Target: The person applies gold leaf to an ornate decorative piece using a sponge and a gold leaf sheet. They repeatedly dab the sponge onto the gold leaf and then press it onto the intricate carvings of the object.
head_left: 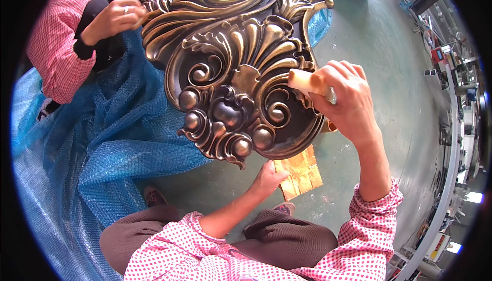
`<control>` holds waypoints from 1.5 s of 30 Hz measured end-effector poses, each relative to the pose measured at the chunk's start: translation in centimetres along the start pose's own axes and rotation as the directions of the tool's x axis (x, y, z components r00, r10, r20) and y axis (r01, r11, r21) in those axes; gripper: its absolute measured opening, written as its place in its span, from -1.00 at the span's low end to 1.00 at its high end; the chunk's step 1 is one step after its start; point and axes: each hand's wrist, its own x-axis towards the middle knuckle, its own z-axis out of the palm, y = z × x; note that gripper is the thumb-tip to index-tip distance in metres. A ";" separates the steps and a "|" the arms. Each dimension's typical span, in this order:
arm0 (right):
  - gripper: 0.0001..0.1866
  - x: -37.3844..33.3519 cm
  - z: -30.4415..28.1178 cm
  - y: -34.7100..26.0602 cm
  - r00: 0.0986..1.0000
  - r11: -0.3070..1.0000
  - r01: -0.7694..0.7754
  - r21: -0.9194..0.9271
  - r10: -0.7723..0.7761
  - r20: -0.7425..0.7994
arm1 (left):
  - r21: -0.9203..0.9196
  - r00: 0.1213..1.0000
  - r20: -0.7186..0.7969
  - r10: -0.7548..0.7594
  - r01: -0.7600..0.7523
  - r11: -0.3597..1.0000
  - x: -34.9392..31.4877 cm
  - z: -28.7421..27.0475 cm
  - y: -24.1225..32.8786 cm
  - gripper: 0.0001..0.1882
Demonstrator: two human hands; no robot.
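Greenish floor (382,40); your right hand (351,96) pinches a stained pad (301,80), your left hand (267,179) a part-hidden gold sheet (302,175); scrollwork carving (246,78) cropped above.

Underfoot, a smooth grey-green floor (405,112), softly glossy, with pale scuffs. Along the right edge, a long pale rail (455,153) beside densely crowded clutter (469,117), too small to identify; lower right, two bright white light patches (475,197).
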 end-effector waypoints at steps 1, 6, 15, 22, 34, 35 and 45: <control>-0.73 0.0 -0.1 0.2 0.999 0.999 -0.027 -0.034 0.026 -0.026 | -0.020 1.000 -0.006 0.023 -0.023 1.000 0.1 0.2 0.0 -0.60; -0.73 0.3 -0.3 -0.5 0.998 1.000 -0.014 0.013 0.015 -0.057 | -0.002 0.999 -0.021 0.048 -0.048 0.999 0.4 -0.3 -0.9 -0.63; -0.73 0.6 0.2 0.0 0.998 0.997 -0.026 0.078 0.021 0.064 | -0.060 1.000 -0.015 0.019 -0.020 0.998 0.2 0.0 -0.3 -0.65; -0.75 1.0 -0.6 -0.5 0.998 0.998 -0.040 0.057 0.036 0.056 | -0.041 0.999 -0.018 0.031 -0.032 0.999 0.8 -0.3 -1.6 -0.64; -0.75 1.2 -1.2 -0.2 1.000 0.987 -0.009 -0.161 0.008 -0.009 | -0.010 0.999 -0.003 0.038 -0.038 0.999 0.5 -0.3 -0.8 -0.66; -0.73 1.2 -1.1 -0.1 0.999 0.991 -0.026 -0.130 0.021 -0.038 | -0.003 0.999 -0.014 0.039 -0.039 0.999 0.5 -0.4 -0.8 -0.66; -0.81 1.7 -0.2 -1.4 0.989 0.988 0.089 -0.126 -0.103 -0.110 | 0.002 0.999 0.007 0.034 -0.034 0.999 0.6 -0.5 -1.3 -0.64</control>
